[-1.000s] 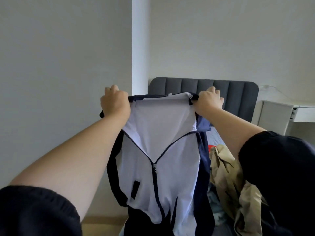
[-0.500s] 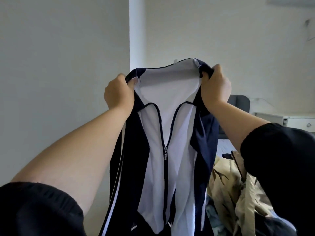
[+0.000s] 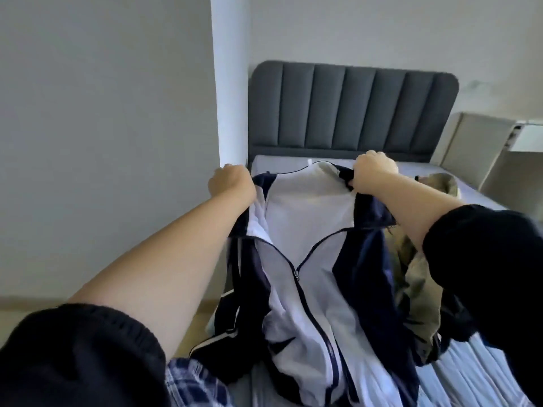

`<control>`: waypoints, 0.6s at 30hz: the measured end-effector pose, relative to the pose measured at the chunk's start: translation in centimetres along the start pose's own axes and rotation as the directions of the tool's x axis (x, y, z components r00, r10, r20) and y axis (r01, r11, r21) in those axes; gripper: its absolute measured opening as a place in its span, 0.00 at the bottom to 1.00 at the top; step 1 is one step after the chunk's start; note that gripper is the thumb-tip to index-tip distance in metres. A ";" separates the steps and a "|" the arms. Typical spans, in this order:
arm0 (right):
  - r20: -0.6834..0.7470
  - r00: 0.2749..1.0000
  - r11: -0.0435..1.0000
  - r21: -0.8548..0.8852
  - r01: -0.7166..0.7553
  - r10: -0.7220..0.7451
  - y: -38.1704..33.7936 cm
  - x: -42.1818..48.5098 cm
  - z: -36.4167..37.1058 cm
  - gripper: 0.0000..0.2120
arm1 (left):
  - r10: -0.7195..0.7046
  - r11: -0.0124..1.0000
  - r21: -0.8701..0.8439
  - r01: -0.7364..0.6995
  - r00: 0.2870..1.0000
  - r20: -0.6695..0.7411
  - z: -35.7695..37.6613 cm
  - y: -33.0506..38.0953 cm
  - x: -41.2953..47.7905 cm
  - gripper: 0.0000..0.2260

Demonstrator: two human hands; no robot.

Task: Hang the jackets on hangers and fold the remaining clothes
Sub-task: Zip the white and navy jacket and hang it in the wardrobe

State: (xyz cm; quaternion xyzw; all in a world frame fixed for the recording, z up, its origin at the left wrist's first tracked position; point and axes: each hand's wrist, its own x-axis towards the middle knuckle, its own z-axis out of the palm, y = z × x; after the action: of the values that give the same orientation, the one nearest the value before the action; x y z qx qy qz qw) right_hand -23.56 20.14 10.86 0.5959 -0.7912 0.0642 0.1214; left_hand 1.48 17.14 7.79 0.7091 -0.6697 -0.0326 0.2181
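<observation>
Left to right. My left hand (image 3: 232, 185) is clenched on one shoulder of the jacket (image 3: 308, 230), held up above the left edge of the bed (image 3: 282, 163), short of the headboard (image 3: 352, 110). The jacket hangs between both hands with its collar raised and its front towards me. Its lower part rests on the bed toward the near edge, and one dark sleeve droops over the left edge. My right hand (image 3: 374, 171) grips the other shoulder, fingers curled round bunched collar cloth. Further right an olive garment (image 3: 423, 277) lies heaped on the bed, just beside the jacket. Risks, as I judge them: I see no hanger, so one hand must let go to fetch one, and the smooth-looking cloth could slide from a single grip. The drooping sleeve could pull the rest off the left edge. The hem could drag the olive garment along on a lift. The zip, closed to chest height, narrows the opening for a hanger. Appearance: white front panels and lining, navy shoulders and sleeves, dark zip tape with a small metal puller, thin limp fabric, lightly creased.
</observation>
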 end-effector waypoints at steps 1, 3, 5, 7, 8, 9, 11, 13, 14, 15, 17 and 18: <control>0.007 1.000 1.000 -0.005 -0.016 0.016 -0.1 -0.2 1.8 0.08 | 0.008 1.000 -0.001 -0.008 1.000 -0.004 1.8 -0.2 0.0 0.07; 0.049 0.997 0.998 0.037 -0.057 0.055 -0.8 0.5 6.0 0.03 | -0.030 0.995 -0.098 0.036 0.998 0.063 5.8 -0.6 0.5 0.08; 0.011 0.992 0.975 0.185 -0.126 0.126 -0.9 0.9 7.7 0.04 | -0.039 0.938 -0.336 0.082 0.991 0.131 8.0 -0.3 0.8 0.11; -0.106 0.964 0.898 0.400 -0.183 0.244 -1.2 2.7 8.5 0.08 | -0.003 0.797 -0.596 0.092 0.989 0.148 9.5 0.6 2.3 0.13; -0.149 0.950 0.853 0.494 -0.169 0.274 -1.3 3.5 8.8 0.10 | 0.035 0.718 -0.692 0.071 0.990 0.138 10.1 1.2 3.0 0.13; -0.156 0.953 0.809 0.574 -0.126 0.259 -1.6 4.2 9.3 0.14 | 0.093 0.640 -0.766 0.049 0.986 0.140 10.8 1.7 3.5 0.15; -0.080 0.990 0.753 0.657 -0.038 0.120 -2.6 4.7 10.7 0.28 | 0.209 0.568 -0.822 0.047 0.957 0.199 12.2 2.0 4.2 0.26; 0.015 1.000 0.818 0.575 -0.029 0.025 -3.8 4.1 13.6 0.35 | 0.234 0.682 -0.730 0.049 0.931 0.281 14.8 1.0 4.0 0.34; 0.046 0.999 0.857 0.515 -0.033 0.010 -4.4 3.3 15.5 0.34 | 0.225 0.738 -0.674 0.043 0.925 0.306 16.7 0.1 3.5 0.35; 0.076 0.997 0.883 0.468 -0.031 -0.005 -5.1 2.2 17.4 0.33 | 0.214 0.781 -0.623 0.037 0.922 0.323 18.6 -1.1 2.7 0.35; 0.154 0.986 0.918 0.396 -0.003 -0.063 -6.6 -0.5 21.4 0.31 | 0.177 0.865 -0.499 0.048 0.902 0.394 22.1 -3.5 0.2 0.33; 0.212 0.972 0.937 0.348 0.022 -0.102 -7.4 -1.9 23.4 0.30 | 0.147 0.900 -0.430 0.066 0.884 0.444 23.7 -4.8 -1.2 0.33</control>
State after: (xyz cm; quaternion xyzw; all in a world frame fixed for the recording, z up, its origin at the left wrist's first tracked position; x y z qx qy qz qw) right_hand -18.71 14.07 -12.48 0.6361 -0.7572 0.1289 -0.0737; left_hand -2.19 11.99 -15.55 0.5994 -0.6930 -0.3450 0.2036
